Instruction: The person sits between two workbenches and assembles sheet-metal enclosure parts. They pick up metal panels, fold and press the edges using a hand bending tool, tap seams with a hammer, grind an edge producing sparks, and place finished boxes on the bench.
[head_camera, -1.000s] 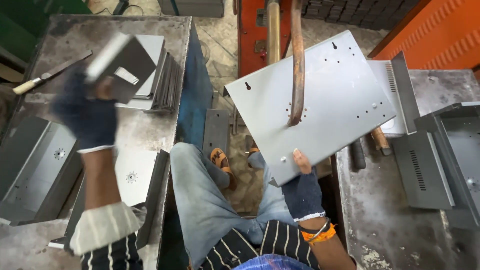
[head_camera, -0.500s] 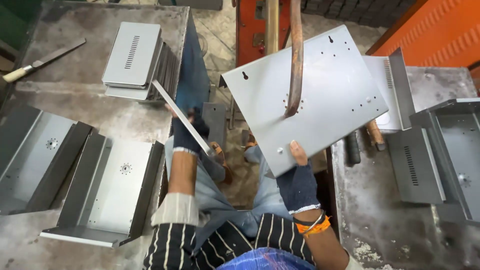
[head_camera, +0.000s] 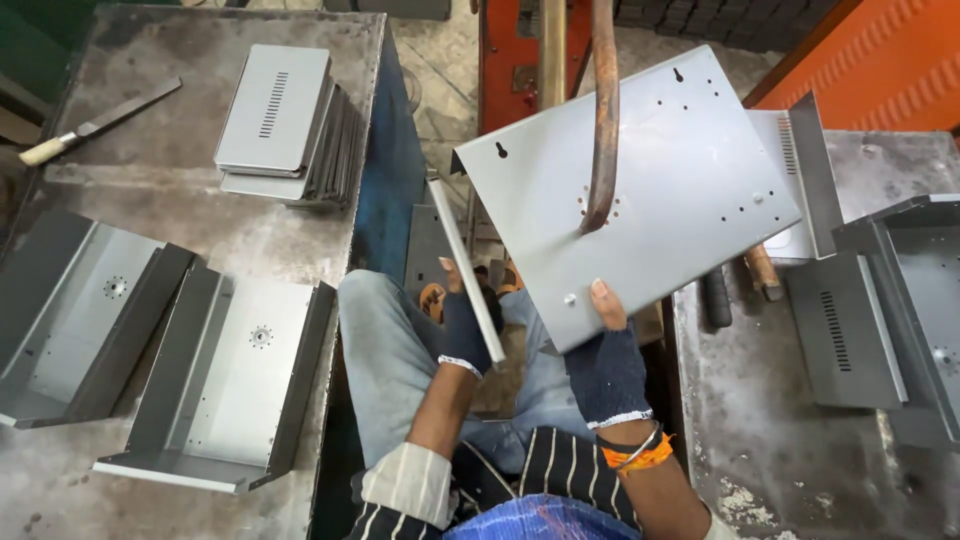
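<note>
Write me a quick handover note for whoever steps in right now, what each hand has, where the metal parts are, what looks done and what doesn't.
Left hand, gloved: holds a narrow grey panel edge-on, above the lap.
Right hand, gloved: grips the lower edge of the big perforated grey plate, tilted under the curved rusty bar.
Left bench: stack of vented panels, two open U-shaped trays, a knife at the far corner.
Right bench: more grey housings.
Done: nothing visibly joined. Left: plate and panel are apart, both in hand.
</note>
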